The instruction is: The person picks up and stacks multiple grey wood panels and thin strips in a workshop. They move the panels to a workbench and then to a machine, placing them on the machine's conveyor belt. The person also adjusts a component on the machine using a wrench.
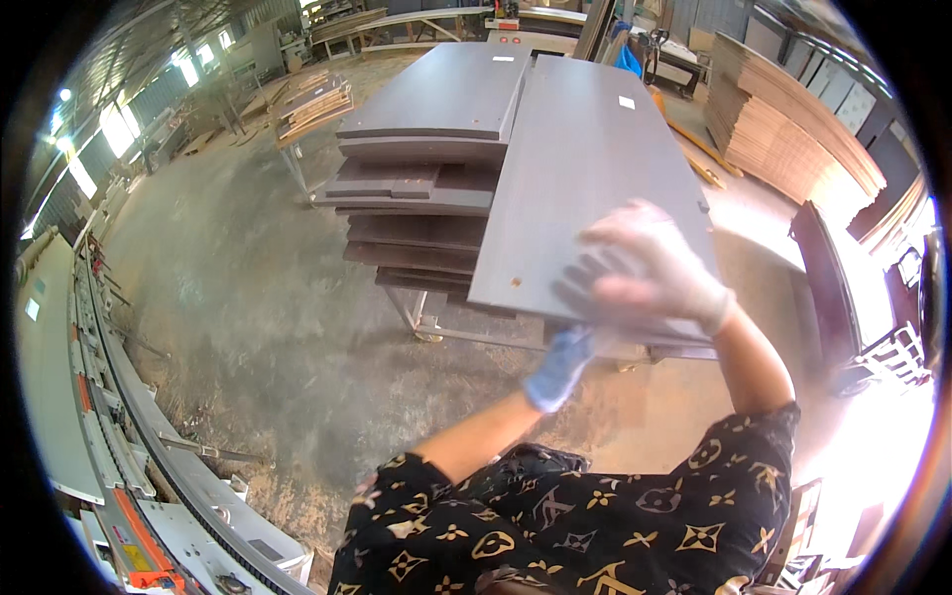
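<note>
A long grey panel (595,149) lies on top of the right-hand pile, with a small white label near its far end. Over its near part hovers my right hand (654,263) in a pale glove, blurred, fingers apart and nothing in them; a shadow falls on the panel below. My left hand (561,367), in a light blue glove, is at the panel's near edge. Its fingers are smeared and partly hidden there, so I cannot tell whether they grip the edge. Beside the long panel, a stack of grey panels (436,94) rises in uneven layers.
The panels rest on a metal trolley frame (426,325) with casters. A long machine with a track (129,367) runs along the left. Tall stacked brown sheets (783,129) stand at the back right, with a dark panel (828,283) nearer. Wood pieces (315,107) lie on a far-left stand.
</note>
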`<action>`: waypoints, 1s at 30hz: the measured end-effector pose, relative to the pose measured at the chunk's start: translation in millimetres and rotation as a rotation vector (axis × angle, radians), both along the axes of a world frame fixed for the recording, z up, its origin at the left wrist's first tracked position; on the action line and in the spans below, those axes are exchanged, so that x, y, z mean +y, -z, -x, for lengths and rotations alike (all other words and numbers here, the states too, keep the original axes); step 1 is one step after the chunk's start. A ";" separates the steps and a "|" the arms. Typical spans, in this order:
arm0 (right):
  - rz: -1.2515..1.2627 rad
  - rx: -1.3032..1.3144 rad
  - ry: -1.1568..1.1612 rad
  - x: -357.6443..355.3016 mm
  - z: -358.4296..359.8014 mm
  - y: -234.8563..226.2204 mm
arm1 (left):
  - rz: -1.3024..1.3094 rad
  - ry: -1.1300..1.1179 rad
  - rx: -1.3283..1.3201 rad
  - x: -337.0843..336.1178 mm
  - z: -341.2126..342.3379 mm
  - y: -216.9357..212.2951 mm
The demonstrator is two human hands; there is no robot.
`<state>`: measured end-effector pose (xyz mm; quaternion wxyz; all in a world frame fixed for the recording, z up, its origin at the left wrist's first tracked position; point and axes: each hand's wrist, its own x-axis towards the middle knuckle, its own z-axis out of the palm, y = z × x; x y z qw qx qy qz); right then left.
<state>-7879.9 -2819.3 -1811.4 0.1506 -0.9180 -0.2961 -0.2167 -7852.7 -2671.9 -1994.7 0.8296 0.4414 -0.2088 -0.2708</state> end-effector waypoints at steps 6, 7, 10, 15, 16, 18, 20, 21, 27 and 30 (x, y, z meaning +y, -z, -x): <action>-0.952 -0.174 0.518 -156.9 32.8 85.4 | 0.086 -0.019 0.329 5.7 28.6 -39.3; -1.107 -0.022 0.531 -142.0 39.1 99.9 | 0.019 -0.029 0.242 30.0 31.1 -46.8; -1.351 0.204 0.360 -119.0 47.9 145.9 | -0.058 -0.100 0.220 106.4 50.5 -53.9; -2.020 0.463 -0.183 -60.3 29.1 145.5 | -0.107 -0.552 0.272 245.5 111.2 -33.8; -2.026 0.496 -0.175 -55.1 34.3 153.5 | -0.043 -0.561 0.259 264.4 130.6 -38.9; -1.780 0.494 -0.260 51.5 91.7 163.8 | 0.056 -0.687 0.232 340.5 196.3 -31.1; -1.827 0.743 -0.285 121.5 155.4 173.3 | 0.163 -0.770 0.163 417.2 273.2 -1.5; -1.760 0.828 -0.389 132.3 181.7 186.8 | 0.203 -0.847 0.171 434.5 314.7 13.7; -1.344 1.204 -0.629 197.9 269.0 232.7 | 0.346 -1.301 -0.100 433.7 584.4 86.6; -1.010 1.319 -0.979 268.2 290.6 269.4 | 0.275 -1.659 -0.065 390.4 727.9 145.1</action>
